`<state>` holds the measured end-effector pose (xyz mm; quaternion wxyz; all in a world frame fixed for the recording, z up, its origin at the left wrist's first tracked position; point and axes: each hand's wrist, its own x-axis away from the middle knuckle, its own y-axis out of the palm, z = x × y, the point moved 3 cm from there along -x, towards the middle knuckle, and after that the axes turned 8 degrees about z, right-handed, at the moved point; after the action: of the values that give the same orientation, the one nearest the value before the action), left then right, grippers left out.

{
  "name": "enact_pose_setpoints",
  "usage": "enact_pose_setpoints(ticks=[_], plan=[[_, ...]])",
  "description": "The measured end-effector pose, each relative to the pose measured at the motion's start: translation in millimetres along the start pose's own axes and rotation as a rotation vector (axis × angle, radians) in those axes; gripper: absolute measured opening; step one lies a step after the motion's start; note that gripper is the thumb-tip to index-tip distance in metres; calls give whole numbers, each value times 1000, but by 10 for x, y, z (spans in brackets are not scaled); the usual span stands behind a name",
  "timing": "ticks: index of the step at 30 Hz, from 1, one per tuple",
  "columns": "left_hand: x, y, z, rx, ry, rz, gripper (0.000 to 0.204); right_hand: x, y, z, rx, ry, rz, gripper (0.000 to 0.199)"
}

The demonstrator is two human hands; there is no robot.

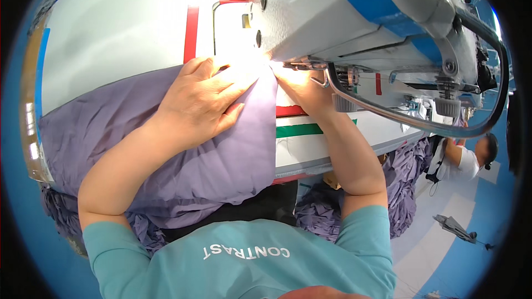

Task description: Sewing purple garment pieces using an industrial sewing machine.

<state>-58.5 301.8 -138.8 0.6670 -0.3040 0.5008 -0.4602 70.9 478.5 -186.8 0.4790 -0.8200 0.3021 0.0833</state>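
A lavender cloth (pixel 221 160) lies over the white work table on my left and hangs off the near edge. My left hand (pixel 197 99) rests on top of it, close to the sewing machine (pixel 321 27). Its thumb is apart from the index finger, and the other fingers are bent. My right hand (pixel 307 88) is at the cloth's right edge, beside the presser foot area, with its fingertips closed on the edge. Bright lamp light washes out the fingertips of both hands and the spot where the cloth meets the needle.
Red tape (pixel 190 33) and green tape (pixel 299 130) mark the white table (pixel 111 39). A curved metal bar (pixel 410 124) juts out right of my right hand. Bunched purple cloth (pixel 404 182) hangs below on the right. Another person (pixel 465 158) is farther right.
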Motion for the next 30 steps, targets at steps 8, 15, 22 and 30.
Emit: enact_pose_setpoints(ticks=[8, 15, 22, 30], plan=[[-42, -8, -6, -26, 5, -30, 51, 96, -116, 437, -1124, 263, -145, 37], [-61, -18, -54, -13, 18, -4, 47, 64, -362, 730, -1413, 623, -7, 44], [-53, -31, 12, 8, 39, -33, 49, 35, -378, 693, -1416, 609, 14, 40], [-81, 12, -69, -37, 25, -28, 48, 68, -338, 551, -1324, 623, -132, 35]])
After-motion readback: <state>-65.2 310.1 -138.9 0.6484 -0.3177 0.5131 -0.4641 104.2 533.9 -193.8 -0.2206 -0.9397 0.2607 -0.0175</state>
